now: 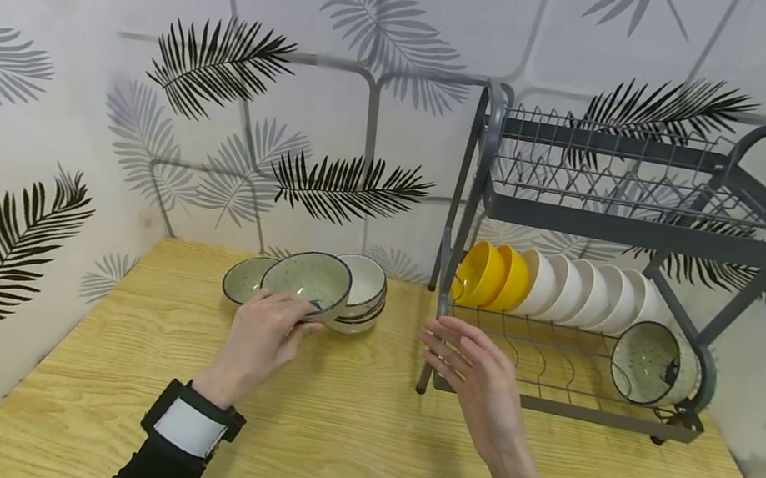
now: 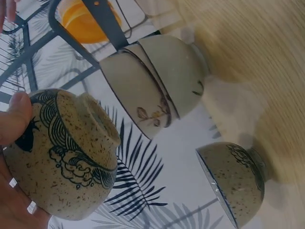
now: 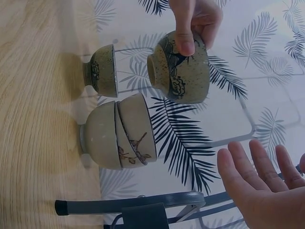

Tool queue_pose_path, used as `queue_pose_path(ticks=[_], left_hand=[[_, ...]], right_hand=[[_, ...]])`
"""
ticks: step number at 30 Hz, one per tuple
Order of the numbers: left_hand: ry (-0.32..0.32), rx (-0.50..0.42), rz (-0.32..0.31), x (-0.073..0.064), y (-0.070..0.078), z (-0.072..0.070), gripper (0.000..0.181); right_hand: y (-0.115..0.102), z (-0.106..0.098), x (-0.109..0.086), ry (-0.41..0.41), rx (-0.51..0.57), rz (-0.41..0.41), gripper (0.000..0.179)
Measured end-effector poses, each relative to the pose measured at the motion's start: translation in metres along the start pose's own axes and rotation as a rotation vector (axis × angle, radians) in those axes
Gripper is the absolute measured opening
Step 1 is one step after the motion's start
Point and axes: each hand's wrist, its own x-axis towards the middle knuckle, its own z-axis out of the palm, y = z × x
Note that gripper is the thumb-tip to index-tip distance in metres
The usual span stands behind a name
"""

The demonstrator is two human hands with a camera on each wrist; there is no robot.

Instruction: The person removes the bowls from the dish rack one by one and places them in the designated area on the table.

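Note:
My left hand (image 1: 265, 336) pinches the rim of a speckled greenish bowl (image 1: 310, 277), thumb outside, and holds it raised above the table. Dark wave and fish patterns run round its outside in the left wrist view (image 2: 71, 157). Behind it a similar speckled bowl (image 1: 243, 280) stands on the table. Just right of that is a stack of pale bowls (image 1: 360, 303) with a floral sprig on the side. My right hand (image 1: 478, 373) hovers before the rack's left end, fingers spread and holding nothing.
A grey two-tier dish rack (image 1: 658, 233) stands at the right against the patterned wall. On its lower tier are yellow bowls (image 1: 481, 276), a row of white bowls (image 1: 589, 297) and a speckled bowl (image 1: 647, 364) at the right end. The upper tier has bare wire slots.

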Motion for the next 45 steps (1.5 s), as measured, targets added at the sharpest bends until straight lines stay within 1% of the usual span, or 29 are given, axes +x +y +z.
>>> queue_pose_path(ticks=[7, 14, 18, 20, 25, 32, 39, 45], left_hand=[[0.042, 0.062, -0.102, 0.0, -0.019, 0.006, 0.015], [0.076, 0.083, -0.205, -0.003, -0.031, 0.012, 0.013], [0.085, 0.113, -0.263, -0.005, -0.038, 0.016, 0.014], [0.08, 0.128, -0.297, -0.006, -0.043, 0.018, 0.017], [0.036, 0.167, -0.366, -0.008, -0.053, 0.024, 0.02], [-0.034, 0.22, -0.4, -0.014, -0.067, 0.035, 0.016], [-0.166, 0.249, -0.446, -0.022, -0.079, 0.044, 0.017], [-0.214, 0.245, -0.468, -0.023, -0.083, 0.048, 0.018]], right_hand=[[-0.001, 0.001, -0.001, -0.009, 0.027, -0.011, 0.037], [-0.002, 0.001, -0.001, -0.013, 0.033, -0.011, 0.038], [-0.002, 0.001, -0.001, -0.008, 0.047, -0.011, 0.036], [-0.002, 0.001, -0.001, -0.01, 0.05, -0.012, 0.036], [-0.002, 0.0, -0.001, -0.01, 0.049, -0.014, 0.035], [-0.003, -0.001, -0.001, -0.006, 0.046, -0.014, 0.035], [-0.003, -0.001, -0.001, -0.006, 0.045, -0.008, 0.036], [-0.002, -0.001, -0.001, -0.008, 0.038, -0.012, 0.036]])
